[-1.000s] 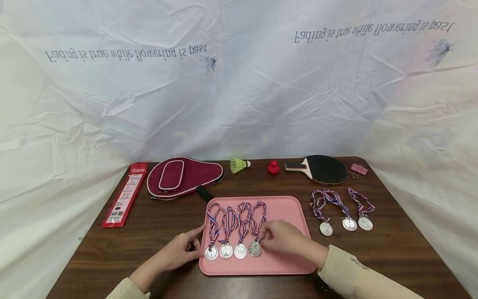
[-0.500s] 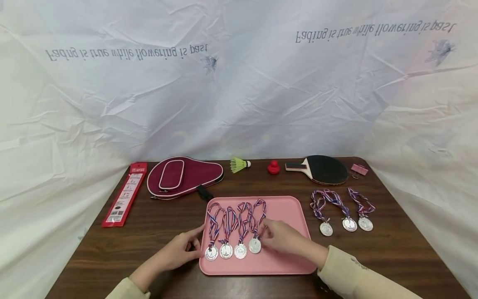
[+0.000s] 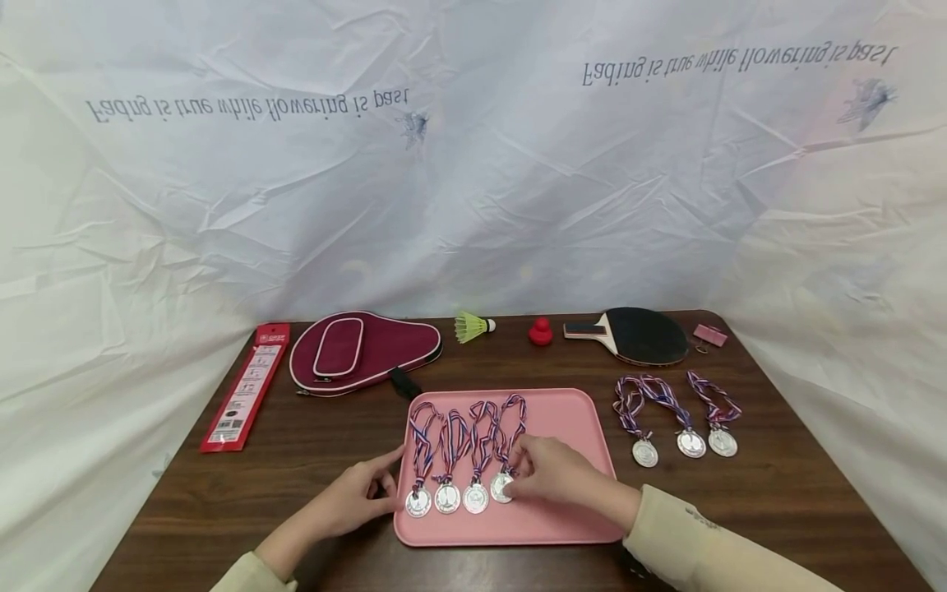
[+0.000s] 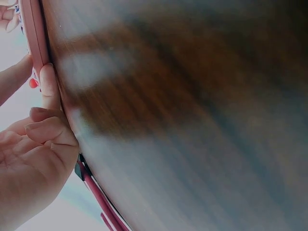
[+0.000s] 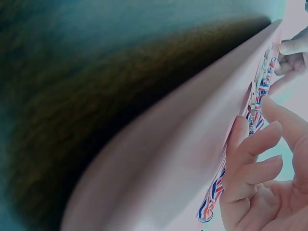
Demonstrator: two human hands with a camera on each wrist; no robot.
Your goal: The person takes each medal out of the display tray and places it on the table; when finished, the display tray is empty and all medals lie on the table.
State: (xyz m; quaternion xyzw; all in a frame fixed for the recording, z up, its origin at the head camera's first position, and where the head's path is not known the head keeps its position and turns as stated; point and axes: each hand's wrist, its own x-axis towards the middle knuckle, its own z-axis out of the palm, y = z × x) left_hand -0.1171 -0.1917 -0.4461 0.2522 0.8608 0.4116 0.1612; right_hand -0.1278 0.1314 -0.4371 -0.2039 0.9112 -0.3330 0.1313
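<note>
On the pink tray (image 3: 562, 526) lie several silver medals side by side, their red, white and blue ribbons stretched away from me. My right hand (image 3: 551, 469) is at the rightmost medal (image 3: 501, 487) of this row. Its thumb lies over the disc's right edge and its index finger is by the ribbon (image 3: 512, 419); the right wrist view shows ribbon and disc between thumb and fingers. My left hand (image 3: 355, 497) rests against the tray's left rim, thumb and index finger apart. The left wrist view shows that index finger extended along the rim, the other fingers loosely bent.
Several more medals (image 3: 691, 443) lie right of the tray. Along the back are a red packet (image 3: 247, 386), a maroon paddle case (image 3: 399, 341), a yellow shuttlecock (image 3: 469, 326), a red rubber duck-like toy (image 3: 541, 332), a black table tennis bat (image 3: 645, 335) and a pink tag (image 3: 710, 335).
The rightmost medal on the tray has shifted slightly away from me and to the left. My right thumb has come over its disc. My left hand has stayed at the rim.
</note>
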